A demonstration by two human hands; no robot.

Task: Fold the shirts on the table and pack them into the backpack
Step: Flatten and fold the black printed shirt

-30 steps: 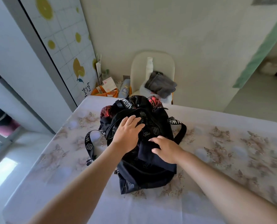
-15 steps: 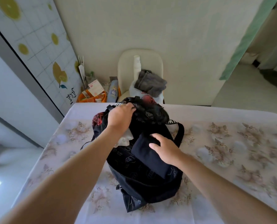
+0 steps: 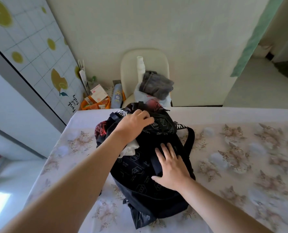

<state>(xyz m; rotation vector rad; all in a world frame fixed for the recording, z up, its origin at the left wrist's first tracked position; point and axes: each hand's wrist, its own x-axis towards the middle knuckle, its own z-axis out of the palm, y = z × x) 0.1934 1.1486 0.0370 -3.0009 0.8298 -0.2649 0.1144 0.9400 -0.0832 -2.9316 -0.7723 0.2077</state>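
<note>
Packing stage, by my reckoning, and nearly at the close. The backpack lies on the desk toward its far left corner, mouth at the far edge and stuffed full. The left hand curls its fingers over the top flap and grips it. The right hand lies flat on the front panel, fingers straight and spread, pressing down. A white shirt bulges out under the left wrist, and a red-patterned one pokes out at the left side. Next call: tuck both in, draw the flap over.
</note>
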